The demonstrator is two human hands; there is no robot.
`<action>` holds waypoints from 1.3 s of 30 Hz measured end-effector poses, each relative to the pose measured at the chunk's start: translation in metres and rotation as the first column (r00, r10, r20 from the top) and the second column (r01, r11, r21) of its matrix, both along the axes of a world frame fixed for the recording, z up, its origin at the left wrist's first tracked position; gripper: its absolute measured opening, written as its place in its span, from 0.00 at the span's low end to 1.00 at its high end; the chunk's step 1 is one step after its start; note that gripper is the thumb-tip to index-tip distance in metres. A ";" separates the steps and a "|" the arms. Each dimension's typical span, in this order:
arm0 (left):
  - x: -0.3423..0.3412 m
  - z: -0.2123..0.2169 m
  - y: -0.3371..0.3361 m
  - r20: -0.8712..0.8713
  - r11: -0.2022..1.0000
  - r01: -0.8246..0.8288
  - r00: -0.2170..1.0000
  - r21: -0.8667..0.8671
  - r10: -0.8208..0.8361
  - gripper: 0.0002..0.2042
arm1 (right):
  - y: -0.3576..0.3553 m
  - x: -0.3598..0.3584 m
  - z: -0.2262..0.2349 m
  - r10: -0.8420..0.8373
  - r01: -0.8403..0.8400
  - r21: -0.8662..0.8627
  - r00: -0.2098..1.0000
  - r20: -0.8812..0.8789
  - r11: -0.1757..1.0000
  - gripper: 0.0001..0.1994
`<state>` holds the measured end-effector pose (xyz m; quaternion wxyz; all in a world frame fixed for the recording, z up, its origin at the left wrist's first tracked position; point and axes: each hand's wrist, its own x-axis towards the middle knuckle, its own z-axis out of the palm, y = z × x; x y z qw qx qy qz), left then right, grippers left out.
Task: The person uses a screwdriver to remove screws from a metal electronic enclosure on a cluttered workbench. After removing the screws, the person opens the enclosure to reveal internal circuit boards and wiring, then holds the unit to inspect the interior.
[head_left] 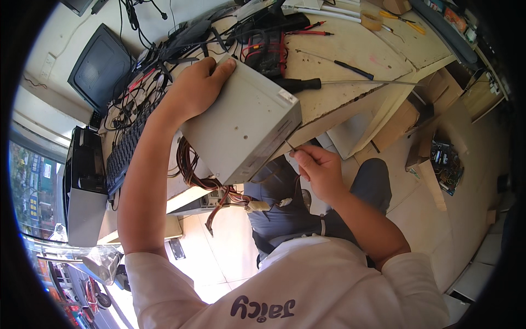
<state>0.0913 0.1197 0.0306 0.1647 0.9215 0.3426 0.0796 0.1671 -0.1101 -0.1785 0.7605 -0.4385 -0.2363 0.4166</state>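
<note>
A grey metal computer power supply (pixel 235 120) rests tilted at the table's front edge. My left hand (pixel 197 90) grips its far left edge, thumb on the top face and the other fingers hidden. From its near left side hangs a bundle of brown and multicoloured cables (pixel 189 164) ending in a pale connector (pixel 257 206). At its right side, my right hand (pixel 318 167) pinches a thin metal tool (pixel 289 144) whose tip meets the casing. Most of that tool is hidden in my fingers, so its kind cannot be told.
Beyond the power supply lie a red-and-black multimeter (pixel 268 52), a black-handled screwdriver (pixel 304 84) and a slimmer one (pixel 353 69). A keyboard (pixel 129 140) and tangled cables are at left. A circuit board (pixel 446 162) sits by cardboard boxes on the floor.
</note>
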 end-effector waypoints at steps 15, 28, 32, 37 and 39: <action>-0.019 0.016 -0.045 -0.260 0.965 0.255 0.937 0.056 -0.232 0.70 | 0.001 -0.013 0.025 -0.061 0.066 -0.058 0.995 0.080 0.996 0.10; -0.021 0.023 -0.051 -0.236 0.965 0.262 0.939 0.021 -0.250 0.61 | -0.001 -0.014 0.029 -0.063 0.069 -0.043 0.990 0.130 0.997 0.10; -0.020 0.022 -0.050 -0.181 0.966 0.257 0.952 0.022 -0.249 0.59 | 0.000 -0.008 0.027 -0.071 0.101 -0.125 0.972 0.223 0.987 0.10; -0.023 0.039 -0.059 -0.167 0.962 0.254 0.958 0.104 -0.235 0.58 | 0.001 -0.009 0.026 -0.140 0.226 -0.126 0.866 0.480 0.966 0.10; -0.024 0.040 -0.059 -0.174 0.947 0.276 0.953 0.166 -0.248 0.58 | -0.002 -0.008 0.035 -0.131 0.240 -0.144 0.838 0.530 0.960 0.10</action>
